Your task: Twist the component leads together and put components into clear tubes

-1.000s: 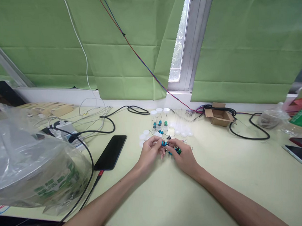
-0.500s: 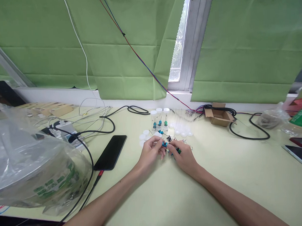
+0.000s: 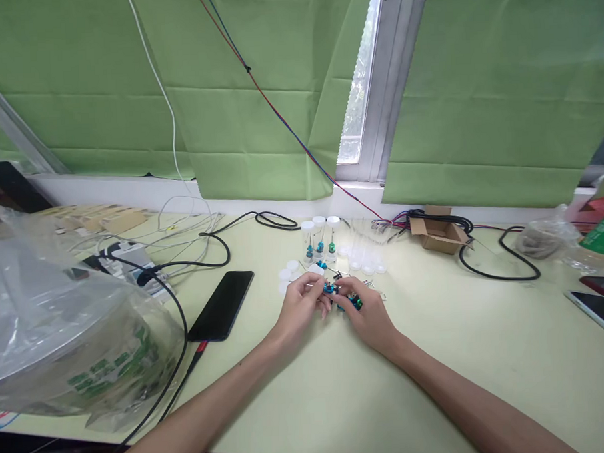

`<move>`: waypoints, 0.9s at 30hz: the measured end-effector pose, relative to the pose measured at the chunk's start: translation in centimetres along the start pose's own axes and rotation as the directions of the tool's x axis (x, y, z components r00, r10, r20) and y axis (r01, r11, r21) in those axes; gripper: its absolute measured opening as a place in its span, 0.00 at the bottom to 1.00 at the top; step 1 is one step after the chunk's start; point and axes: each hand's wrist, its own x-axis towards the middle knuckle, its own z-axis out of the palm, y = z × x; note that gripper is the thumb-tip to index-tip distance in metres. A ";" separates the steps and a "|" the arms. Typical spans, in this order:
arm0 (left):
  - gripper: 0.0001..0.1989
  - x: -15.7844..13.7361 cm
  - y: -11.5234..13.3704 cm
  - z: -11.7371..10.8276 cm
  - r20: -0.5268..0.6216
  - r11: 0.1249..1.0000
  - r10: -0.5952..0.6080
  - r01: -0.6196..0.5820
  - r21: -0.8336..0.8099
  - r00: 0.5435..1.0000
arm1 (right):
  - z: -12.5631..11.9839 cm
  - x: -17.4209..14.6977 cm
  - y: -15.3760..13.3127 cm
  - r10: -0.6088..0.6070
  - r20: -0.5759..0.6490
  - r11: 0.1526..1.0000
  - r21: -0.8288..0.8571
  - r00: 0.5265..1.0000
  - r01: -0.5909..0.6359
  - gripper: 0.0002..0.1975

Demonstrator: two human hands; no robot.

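Observation:
My left hand (image 3: 298, 308) is closed in a pinch on a small blue part (image 3: 328, 288) with a thin metal rod sticking out to the left. Close by on the right, the thumb and fingers of my right hand (image 3: 372, 318) pinch a tiny dark piece (image 3: 336, 289) against the blue part's end; its kind is too small to tell. Blue and green parts (image 3: 356, 301) lie on the table partly behind my right fingers. Just beyond my hands stand clear capped tubes (image 3: 320, 234) with blue and green parts inside. Another blue part (image 3: 322, 265) lies in front of them.
White round caps (image 3: 285, 275) lie left of the tubes and clear tubes (image 3: 366, 257) lie to the right. A black phone (image 3: 221, 306) and a large bagged container (image 3: 76, 330) are at left. An open cardboard box (image 3: 440, 234) and black cables (image 3: 499, 274) are at the back right.
My right fingertips have shifted slightly, and a tiny dark piece now shows between them at the blue part's end. My left hand stays almost still.

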 end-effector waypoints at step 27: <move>0.11 0.0 -0.1 -0.1 0.013 1.000 0.013 -0.013 0.020 1.000 | -0.1 0.1 -0.5 -0.003 0.000 1.000 -0.017 1.000 0.003 0.06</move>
